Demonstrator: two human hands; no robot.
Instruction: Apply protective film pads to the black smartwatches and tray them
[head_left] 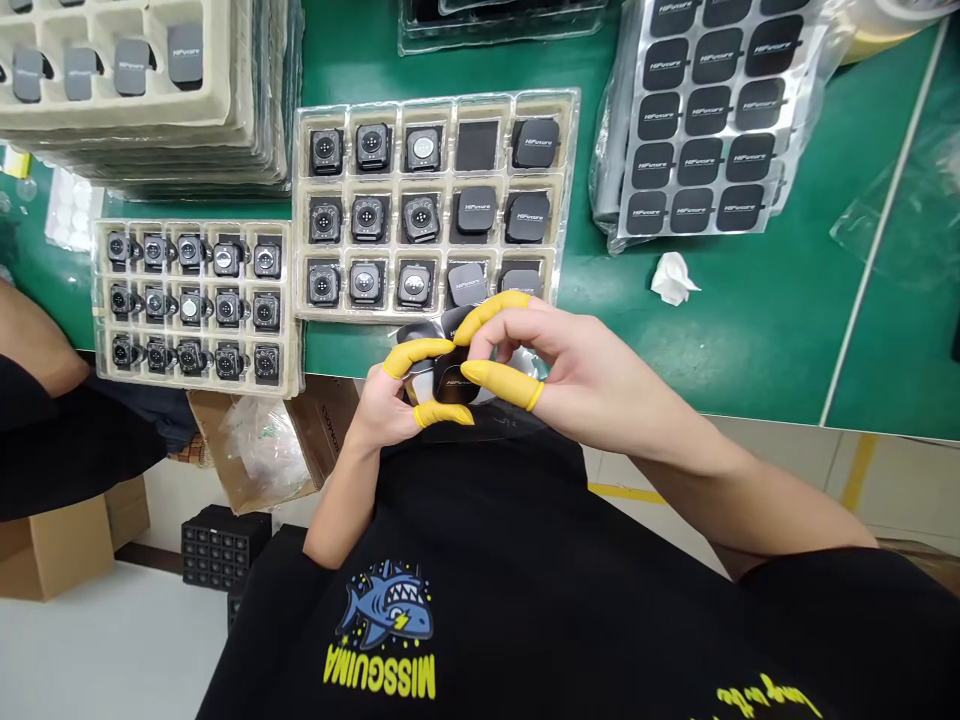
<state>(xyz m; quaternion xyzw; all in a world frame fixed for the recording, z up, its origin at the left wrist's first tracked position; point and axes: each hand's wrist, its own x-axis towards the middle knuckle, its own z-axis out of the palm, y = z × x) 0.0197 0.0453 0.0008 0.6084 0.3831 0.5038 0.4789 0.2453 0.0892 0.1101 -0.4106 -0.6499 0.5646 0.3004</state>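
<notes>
While the left hand [386, 405] grips a dark HiFuture piece [450, 386] by the counter's [637, 345] near edge, the right hand [574, 365] curls over it; I cannot tell what it pinches. Across the middle tray [572, 160], five marked squares [529, 217] look done; nine watches [325, 150], sensor-side up, seem left, and one pocket shows black lining [476, 147]. The left tray [291, 350] holds fifteen watches.

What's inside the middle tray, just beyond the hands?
The tray holds nine watch bodies, backs up, five HiFuture-marked pieces and, in one top-row compartment, only a dark square. Anything beneath those pieces is covered; the right hand hides part of the near edge.
</notes>
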